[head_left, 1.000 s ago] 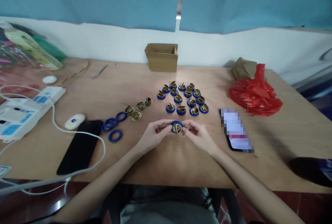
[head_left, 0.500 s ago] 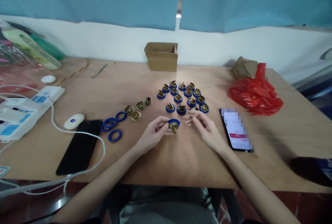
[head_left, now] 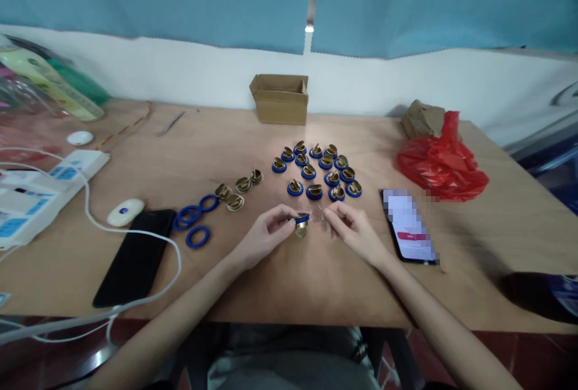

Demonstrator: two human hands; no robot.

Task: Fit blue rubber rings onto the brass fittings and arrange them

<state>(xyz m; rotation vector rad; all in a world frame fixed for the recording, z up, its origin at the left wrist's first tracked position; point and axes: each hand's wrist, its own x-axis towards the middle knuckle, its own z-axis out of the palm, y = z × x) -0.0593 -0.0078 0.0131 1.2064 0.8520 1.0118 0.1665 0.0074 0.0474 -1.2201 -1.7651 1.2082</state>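
Between the thumb and fingers of my left hand (head_left: 270, 235) is a round brass-coloured fitting with a blue ring (head_left: 301, 219), tilted so that its flap hangs towards me. My right hand (head_left: 354, 229) is closed in a pinch just to its right. A thin, pale sliver (head_left: 321, 207) shows at those fingertips, too small to name. Beyond my hands stand several similar ringed fittings (head_left: 309, 171). To the left lie several brass fittings without blue rings (head_left: 235, 201) and several loose blue rings (head_left: 197, 236).
An open cardboard box (head_left: 282, 105) stands against the wall. On the right are a lit phone (head_left: 409, 227), a red plastic bag (head_left: 445, 161) and a dark object (head_left: 539, 294). A black phone (head_left: 135, 257), a white cable (head_left: 178, 257) and a power strip (head_left: 49, 191) occupy the left.
The ringed fitting in my left hand has tipped, its flap now pointing down towards me. My right hand's fingers have drawn together and turned inward. The whole view has shifted slightly.
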